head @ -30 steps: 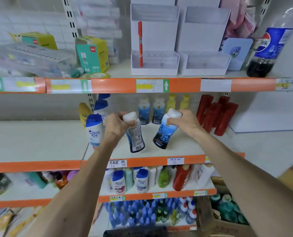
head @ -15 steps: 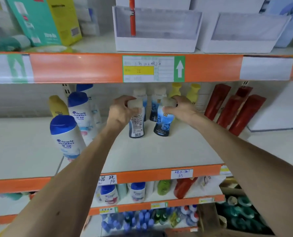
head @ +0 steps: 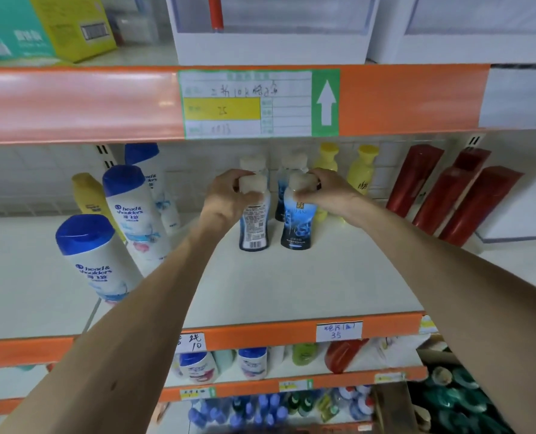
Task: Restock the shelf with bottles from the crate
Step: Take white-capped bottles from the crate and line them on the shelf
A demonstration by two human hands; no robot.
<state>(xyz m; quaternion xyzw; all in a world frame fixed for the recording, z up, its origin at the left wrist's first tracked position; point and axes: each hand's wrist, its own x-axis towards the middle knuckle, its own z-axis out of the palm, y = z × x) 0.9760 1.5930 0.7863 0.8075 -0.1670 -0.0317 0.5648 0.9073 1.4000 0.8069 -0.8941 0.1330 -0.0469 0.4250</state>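
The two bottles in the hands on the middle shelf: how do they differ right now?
The left-hand bottle faces out its white back label with a barcode; the right-hand bottle faces out its blue front label. The left hand grips the left-hand bottle's cap from the left; the right hand grips the right-hand bottle's cap from the right. Shared: pale caps, dark bases, both upright on the shelf.

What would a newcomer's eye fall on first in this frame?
Both hands are mid-shelf: the left hand grips the white cap of a dark-blue plastic bottle turned barcode-out, the right hand its front-facing twin bottle. Above runs the orange shelf edge with a green-arrow price tag; blue-capped white shampoo bottles stand at left.
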